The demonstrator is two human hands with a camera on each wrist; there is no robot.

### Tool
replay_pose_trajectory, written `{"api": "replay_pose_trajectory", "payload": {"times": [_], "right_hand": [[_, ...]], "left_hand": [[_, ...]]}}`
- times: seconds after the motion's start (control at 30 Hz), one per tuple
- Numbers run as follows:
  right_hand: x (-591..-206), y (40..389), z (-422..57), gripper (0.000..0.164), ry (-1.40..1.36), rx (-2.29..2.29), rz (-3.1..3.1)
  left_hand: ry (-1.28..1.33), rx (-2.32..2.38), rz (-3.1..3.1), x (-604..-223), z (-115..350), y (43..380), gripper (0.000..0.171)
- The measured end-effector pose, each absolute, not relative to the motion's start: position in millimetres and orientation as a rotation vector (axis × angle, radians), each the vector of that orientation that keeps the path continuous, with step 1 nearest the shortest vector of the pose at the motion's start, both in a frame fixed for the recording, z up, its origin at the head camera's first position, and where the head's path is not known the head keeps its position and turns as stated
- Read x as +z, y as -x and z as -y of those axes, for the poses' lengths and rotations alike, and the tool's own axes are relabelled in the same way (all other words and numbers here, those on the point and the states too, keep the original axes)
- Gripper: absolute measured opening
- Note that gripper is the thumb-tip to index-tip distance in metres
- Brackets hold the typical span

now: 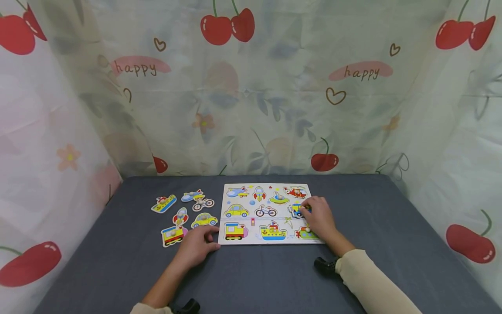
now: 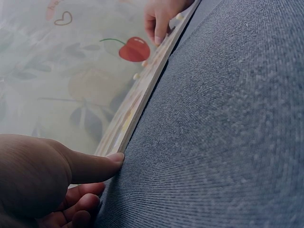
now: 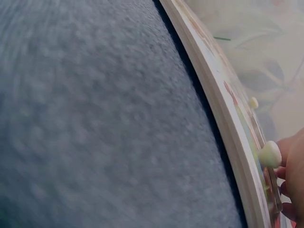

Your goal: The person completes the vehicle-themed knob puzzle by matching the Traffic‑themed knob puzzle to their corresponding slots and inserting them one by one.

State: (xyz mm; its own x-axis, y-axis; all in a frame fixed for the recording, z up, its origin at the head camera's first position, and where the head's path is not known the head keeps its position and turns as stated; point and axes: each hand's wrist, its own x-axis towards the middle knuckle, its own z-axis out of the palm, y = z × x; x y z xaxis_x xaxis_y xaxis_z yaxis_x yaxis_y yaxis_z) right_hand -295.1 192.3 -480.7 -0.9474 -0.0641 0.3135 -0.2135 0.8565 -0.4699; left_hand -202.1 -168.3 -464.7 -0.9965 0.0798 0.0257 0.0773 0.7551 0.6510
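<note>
A white wooden puzzle board (image 1: 235, 198) with printed vehicle shapes lies on the table. My right hand (image 1: 321, 216) is over its right side, thumb and fingertips pinching a blue and yellow truck piece (image 1: 295, 211) at the matching spot; the hand partly covers it. Just nearer, the green submarine piece (image 1: 303, 233) sits in the board, its round knob (image 3: 270, 155) showing in the right wrist view. My left hand (image 1: 196, 245) rests at the board's near left corner. In the left wrist view its thumb (image 2: 97, 167) touches the corner, the other fingers loosely bent below.
Left of the board lie loose pieces: a ship (image 1: 164, 204), a plane (image 1: 191, 196), a bicycle (image 1: 203, 204), a rocket (image 1: 181, 216), a yellow car (image 1: 205, 220) and a train (image 1: 172, 236) beside my left hand. A patterned curtain (image 1: 251, 109) encloses the grey table (image 1: 266, 279).
</note>
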Motion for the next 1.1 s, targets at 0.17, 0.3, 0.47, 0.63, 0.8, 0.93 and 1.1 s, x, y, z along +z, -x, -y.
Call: {"api": "replay_pose_trajectory", "payload": {"times": [0.17,0.3,0.47,0.63,0.8,0.93,1.1], "right_hand": [[-480.5,292.1,-188.6,0.015,-0.211,0.730,2.740],[-482.7,291.0,-187.3,0.016,-0.219,0.719,2.744],[-482.2,289.6,-187.3,0.016,-0.226,0.726,2.747],[-478.7,288.3,-189.4,0.017,-0.243,0.731,2.777],[-478.3,287.1,-193.5,0.025,-0.244,0.838,2.786],[-481.5,285.8,-197.9,0.030,-0.216,0.908,2.770],[-485.7,284.7,-204.8,0.032,-0.173,0.947,2.760]], "left_hand": [[-0.121,1.090,-2.940,-465.7,168.2,202.4,0.042],[-0.111,1.089,-2.940,-466.2,168.5,202.6,0.043],[-0.118,1.089,-2.944,-467.6,168.7,203.3,0.043],[-0.123,1.092,-2.947,-467.4,168.6,203.5,0.042],[-0.116,1.097,-2.945,-465.7,168.8,202.9,0.042],[-0.117,1.100,-2.945,-464.8,168.8,202.1,0.042],[-0.138,1.092,-2.951,-464.9,168.4,202.4,0.042]]}}
